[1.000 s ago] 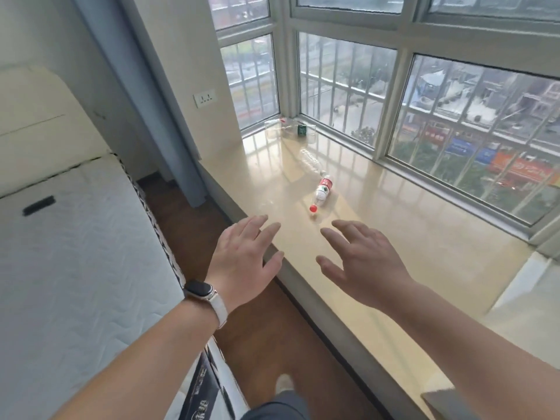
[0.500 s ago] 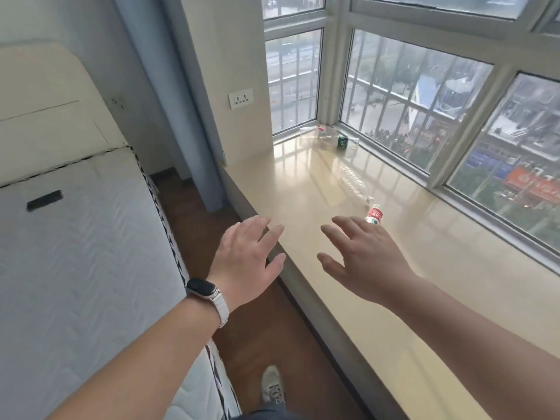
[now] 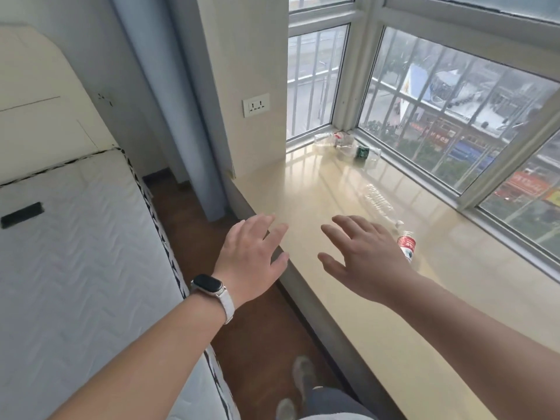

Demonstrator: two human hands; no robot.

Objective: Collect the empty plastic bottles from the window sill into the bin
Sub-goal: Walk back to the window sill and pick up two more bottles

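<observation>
A wide beige window sill (image 3: 327,201) runs along the window. A red-labelled bottle (image 3: 406,247) lies on it just right of my right hand (image 3: 360,256), partly hidden behind the hand. A clear unlabelled bottle (image 3: 380,204) lies beyond it. In the far corner lie a green-labelled bottle (image 3: 362,153) and a clear crumpled bottle (image 3: 331,140). My right hand hovers over the sill, fingers spread, holding nothing. My left hand (image 3: 251,259), with a watch on the wrist, hangs open over the sill's front edge. No bin is in view.
A white mattress (image 3: 75,262) fills the left side. A strip of brown floor (image 3: 242,344) runs between mattress and sill, with my shoes on it. A wall socket (image 3: 256,105) sits on the pillar at the sill's left end.
The view has swung left and moved closer along the sill. The red-labelled bottle now shows right of my right hand. Both hands stay spread and empty.
</observation>
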